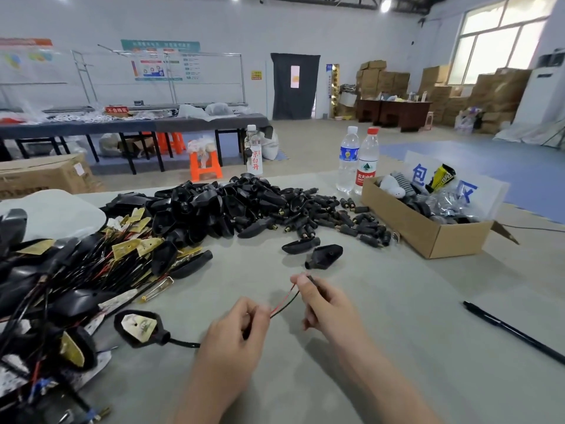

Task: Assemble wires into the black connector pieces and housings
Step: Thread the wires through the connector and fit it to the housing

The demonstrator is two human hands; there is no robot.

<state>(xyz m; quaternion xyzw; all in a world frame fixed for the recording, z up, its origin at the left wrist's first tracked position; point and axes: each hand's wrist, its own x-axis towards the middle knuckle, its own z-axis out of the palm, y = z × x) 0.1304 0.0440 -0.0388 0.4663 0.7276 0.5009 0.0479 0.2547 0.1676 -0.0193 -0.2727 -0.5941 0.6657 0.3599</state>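
Lower centre of frame: left hand (241,325) and right hand (318,301) each pinch one end of the red-and-black wire pair (286,302), stretched between them, probably to straighten it for insertion. Right fingertips may hold a small black piece; unclear. Loose housing (324,256) lies just above.

Cardboard box (406,228) blocks my far right. Bare table (397,316) on its near side, I can pass there, only a pen (513,332) lying across. Two loose housings (324,255) just left of the box, housing pile (220,206) further left, wire tangle (61,286) far left, bottles (357,160) behind it.
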